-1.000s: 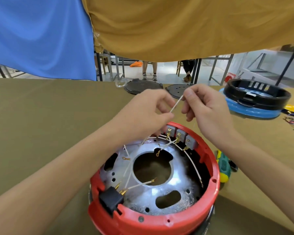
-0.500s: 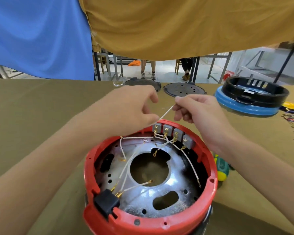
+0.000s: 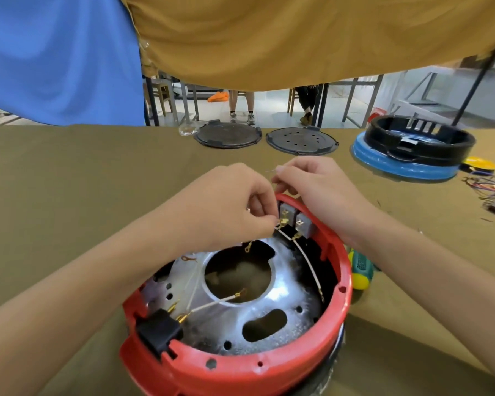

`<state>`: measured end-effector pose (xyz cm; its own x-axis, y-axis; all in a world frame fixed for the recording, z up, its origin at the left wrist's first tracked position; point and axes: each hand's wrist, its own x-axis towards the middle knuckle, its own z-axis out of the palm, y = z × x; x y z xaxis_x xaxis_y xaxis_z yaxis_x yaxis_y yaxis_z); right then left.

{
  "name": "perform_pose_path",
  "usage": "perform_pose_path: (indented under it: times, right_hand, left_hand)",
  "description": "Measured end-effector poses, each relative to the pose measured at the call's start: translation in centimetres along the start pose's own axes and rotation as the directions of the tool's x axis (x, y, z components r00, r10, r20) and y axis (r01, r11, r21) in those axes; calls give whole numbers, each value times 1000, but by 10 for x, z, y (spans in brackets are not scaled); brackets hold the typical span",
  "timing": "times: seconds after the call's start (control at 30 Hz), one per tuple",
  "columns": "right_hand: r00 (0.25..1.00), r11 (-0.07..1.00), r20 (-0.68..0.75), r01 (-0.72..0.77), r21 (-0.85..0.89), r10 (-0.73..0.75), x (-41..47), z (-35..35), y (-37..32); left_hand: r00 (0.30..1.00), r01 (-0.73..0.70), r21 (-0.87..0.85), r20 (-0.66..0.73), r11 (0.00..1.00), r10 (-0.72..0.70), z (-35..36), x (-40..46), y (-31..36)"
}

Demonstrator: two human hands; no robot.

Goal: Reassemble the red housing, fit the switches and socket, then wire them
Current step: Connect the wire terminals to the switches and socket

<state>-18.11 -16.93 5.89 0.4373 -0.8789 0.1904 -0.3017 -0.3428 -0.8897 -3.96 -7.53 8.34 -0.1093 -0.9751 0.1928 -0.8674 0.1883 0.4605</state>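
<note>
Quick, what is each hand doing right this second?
Left hand: closed, pinching a brass wire terminal at the grey switches.
Right hand: closed, pinching a thin white wire above the red housing.

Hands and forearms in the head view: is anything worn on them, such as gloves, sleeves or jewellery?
No gloves and no sleeves: both forearms are bare as far as the frame shows. The left hand has a thin ring on one finger. The right hand shows no ring, watch or band.
</note>
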Motion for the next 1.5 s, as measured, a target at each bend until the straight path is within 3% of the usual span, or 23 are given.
perform_pose_path:
  times: [0.27,0.77,0.97,1.37,1.5]
  right_hand:
    - [998,997,43,-32,-73,35,-2,5,4]
    - [1000,999,22,-7,-49,8,2,8,10]
    - [1000,998,22,0,-65,1,3,7,11]
    - [1000,997,24,-8,-73,10,2,7,12]
    - [1000,998,23,-5,-58,7,3,7,12]
  left_hand:
    - [999,-10,191,-29,982,16,16,5,5]
    - [992,-100,91,-61,991,106,30,0,1]
    - [991,-119,137,-36,983,126,30,1,1]
    - [997,61,-268,70,962,-44,23,2,-9]
    - [998,-22,-150,46,988,29,22,1,-7]
